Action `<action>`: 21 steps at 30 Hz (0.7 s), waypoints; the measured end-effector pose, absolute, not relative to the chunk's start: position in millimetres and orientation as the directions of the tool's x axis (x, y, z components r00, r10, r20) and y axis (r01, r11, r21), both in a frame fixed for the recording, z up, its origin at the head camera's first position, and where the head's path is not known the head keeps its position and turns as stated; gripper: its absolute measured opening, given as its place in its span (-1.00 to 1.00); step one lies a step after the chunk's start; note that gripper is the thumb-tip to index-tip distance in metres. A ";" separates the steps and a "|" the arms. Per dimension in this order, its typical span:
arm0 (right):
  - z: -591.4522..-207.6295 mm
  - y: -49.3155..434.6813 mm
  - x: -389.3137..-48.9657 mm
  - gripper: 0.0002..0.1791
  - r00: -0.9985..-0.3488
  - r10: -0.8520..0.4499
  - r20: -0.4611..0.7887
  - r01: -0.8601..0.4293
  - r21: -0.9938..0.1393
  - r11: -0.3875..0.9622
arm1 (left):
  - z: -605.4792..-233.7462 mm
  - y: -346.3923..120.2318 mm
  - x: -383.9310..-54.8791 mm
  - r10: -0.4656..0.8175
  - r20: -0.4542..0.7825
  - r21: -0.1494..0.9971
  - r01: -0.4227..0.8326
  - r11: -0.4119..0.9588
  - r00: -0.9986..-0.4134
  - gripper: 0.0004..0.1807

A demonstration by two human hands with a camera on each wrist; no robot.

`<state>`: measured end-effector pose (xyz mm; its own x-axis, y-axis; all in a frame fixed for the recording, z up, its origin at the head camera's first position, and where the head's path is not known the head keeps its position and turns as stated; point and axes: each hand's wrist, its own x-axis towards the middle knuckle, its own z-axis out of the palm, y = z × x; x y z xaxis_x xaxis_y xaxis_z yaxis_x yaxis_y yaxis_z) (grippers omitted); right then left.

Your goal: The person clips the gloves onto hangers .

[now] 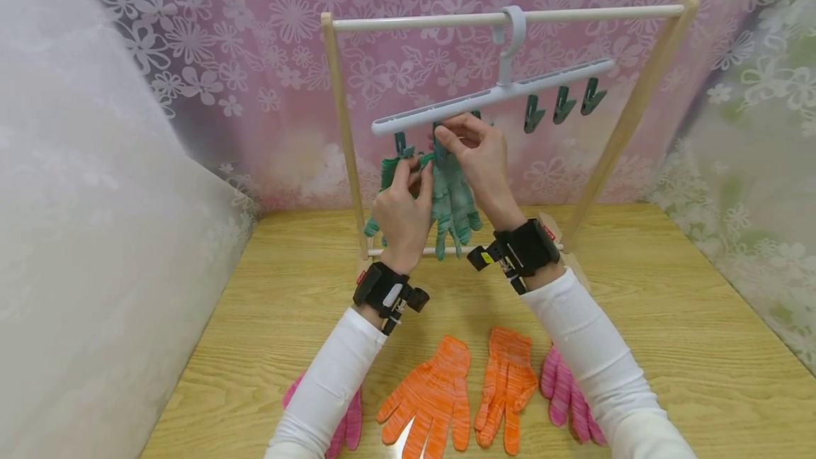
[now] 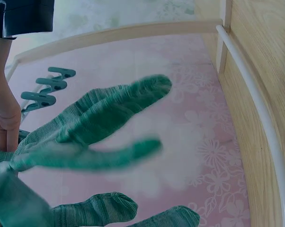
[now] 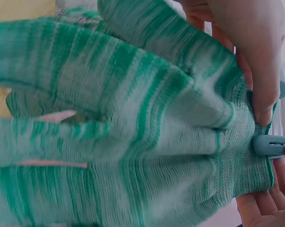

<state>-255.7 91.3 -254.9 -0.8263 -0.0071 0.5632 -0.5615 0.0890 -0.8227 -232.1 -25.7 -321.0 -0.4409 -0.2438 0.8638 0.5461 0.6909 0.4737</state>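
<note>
A green striped glove (image 1: 451, 197) hangs from the white hanger, its fingers pointing down. My left hand (image 1: 404, 214) pinches the edge of its cuff, with the thumb laid over the knit in the right wrist view. My right hand (image 1: 481, 158) pinches the end of a dark green clip (image 3: 269, 145), whose tip lies over the cuff. Beside it, a second green glove (image 1: 387, 174) hangs under the leftmost clip (image 1: 401, 146), partly hidden by my left hand. In the left wrist view my right hand (image 2: 5, 118) appears beyond blurred green glove fingers (image 2: 109, 153).
The white hanger (image 1: 548, 76) hooks over the rack's top bar (image 1: 593, 15) and tilts down leftward. More clips (image 1: 562, 106) dangle at its right. Two orange gloves (image 1: 433, 388) lie on the wooden table (image 1: 255, 346), with pink gloves (image 1: 564, 392) partly under my forearms.
</note>
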 end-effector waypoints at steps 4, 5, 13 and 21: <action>-256.4 92.5 -255.5 -0.69 -0.823 -0.024 0.568 -0.566 -0.815 0.123 | -321.1 -28.0 -234.1 -0.242 0.862 0.478 0.552 0.684 -0.446 -0.76; -256.8 92.6 -255.1 -0.68 -0.824 -0.028 0.565 -0.564 -0.816 0.129 | -321.0 -29.0 -234.7 -0.239 0.860 0.479 0.554 0.681 -0.450 -0.76; -265.6 93.2 -256.3 -0.60 -0.845 -0.023 0.534 -0.533 -0.839 0.104 | -321.9 -40.3 -238.2 -0.181 0.849 0.478 0.574 0.665 -0.497 -0.72; -275.1 94.5 -259.2 -0.58 -0.837 -0.053 0.544 -0.547 -0.834 0.076 | -327.4 -46.5 -237.8 -0.138 0.824 0.498 0.588 0.637 -0.549 -0.72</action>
<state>-259.2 94.5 -275.1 -0.8374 -0.0530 0.5441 -0.5466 0.0761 -0.8339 -237.8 -46.5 -327.4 -0.5490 -0.1378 0.8244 0.5885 0.6367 0.4983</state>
